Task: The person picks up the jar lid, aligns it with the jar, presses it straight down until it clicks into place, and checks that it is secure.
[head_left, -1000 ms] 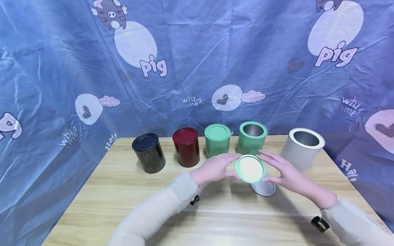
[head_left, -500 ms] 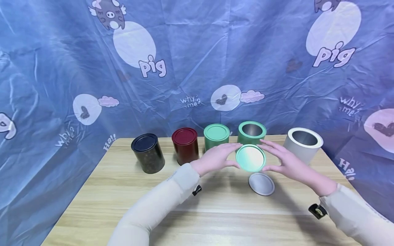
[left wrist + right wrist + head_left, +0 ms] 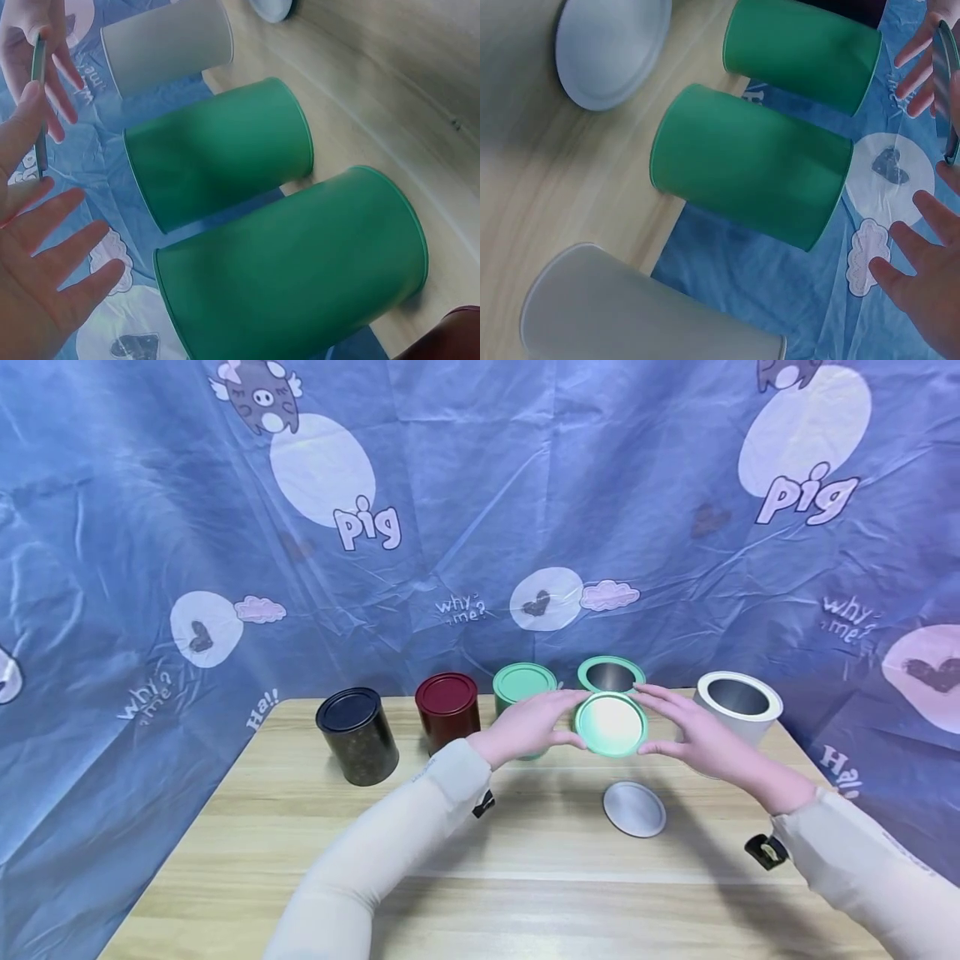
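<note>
A green lid (image 3: pixel 611 725) is held up between both hands, in front of the open green can (image 3: pixel 611 675) and above the table. My left hand (image 3: pixel 534 720) pinches its left edge with thumb and index finger, the other fingers spread, as the left wrist view shows. On the opposite edge my right hand (image 3: pixel 693 737) pinches it the same way. Seen edge-on in the left wrist view, the lid (image 3: pixel 39 105) looks thin. The open green can's lower part is hidden behind the lid and hands. A grey lid (image 3: pixel 634 809) lies flat on the wooden table (image 3: pixel 555 910).
Left of the open green can stand a lidded green can (image 3: pixel 525 682), a dark red can (image 3: pixel 447 710) and a black can (image 3: pixel 357 735). An open white can (image 3: pixel 738 706) is at the right. A blue patterned cloth (image 3: pixel 450 485) hangs behind the table.
Both hands have raised the green lid and carried it back toward the open green can. The grey lid, partly covered before, now shows whole. The view has shifted slightly.
</note>
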A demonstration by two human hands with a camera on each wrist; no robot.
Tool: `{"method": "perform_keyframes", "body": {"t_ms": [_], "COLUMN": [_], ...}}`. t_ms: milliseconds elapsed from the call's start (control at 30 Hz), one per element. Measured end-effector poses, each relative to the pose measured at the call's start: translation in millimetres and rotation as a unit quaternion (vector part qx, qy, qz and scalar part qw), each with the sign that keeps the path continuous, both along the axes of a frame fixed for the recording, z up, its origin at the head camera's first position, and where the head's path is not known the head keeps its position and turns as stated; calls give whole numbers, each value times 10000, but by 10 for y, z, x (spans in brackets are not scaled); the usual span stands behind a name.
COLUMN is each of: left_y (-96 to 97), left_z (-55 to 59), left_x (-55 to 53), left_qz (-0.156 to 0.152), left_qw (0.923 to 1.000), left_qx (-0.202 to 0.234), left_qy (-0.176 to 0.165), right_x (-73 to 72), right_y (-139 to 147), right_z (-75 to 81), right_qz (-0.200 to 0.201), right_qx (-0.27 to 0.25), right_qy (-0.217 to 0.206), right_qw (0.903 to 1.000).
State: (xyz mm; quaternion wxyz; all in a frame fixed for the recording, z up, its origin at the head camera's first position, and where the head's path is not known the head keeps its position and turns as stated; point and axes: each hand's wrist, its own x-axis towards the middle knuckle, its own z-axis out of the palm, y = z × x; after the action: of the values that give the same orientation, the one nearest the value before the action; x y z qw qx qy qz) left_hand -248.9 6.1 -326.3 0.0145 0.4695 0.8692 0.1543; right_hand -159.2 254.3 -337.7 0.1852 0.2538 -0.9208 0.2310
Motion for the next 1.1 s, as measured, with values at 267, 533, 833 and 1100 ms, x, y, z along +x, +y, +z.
{"method": "perform_keyframes", "body": {"t_ms": [267,533,833,1100], "left_y": [44,114,229,323], "left_z": [50,75,136,170], "left_x": [-77,-170,-270,-386], "left_qz": [1,28,106,168], "left_qw": [10000,9997,9993,9987], "left_qx": [-42,-186,-97,-43], "left_qy": [2,-134,-333,-478], "right_x": [-53,-118,-236,-405], "right_y": [15,58,189,290], "right_z": [86,109,162,231], "right_qz": [-40,-243,-273,-254], "right_qx": [-251,-139,-152,-180], "right_qy": [-465,-197,-412,-751], "right_qw": [9986,9994,9987,9967]}}
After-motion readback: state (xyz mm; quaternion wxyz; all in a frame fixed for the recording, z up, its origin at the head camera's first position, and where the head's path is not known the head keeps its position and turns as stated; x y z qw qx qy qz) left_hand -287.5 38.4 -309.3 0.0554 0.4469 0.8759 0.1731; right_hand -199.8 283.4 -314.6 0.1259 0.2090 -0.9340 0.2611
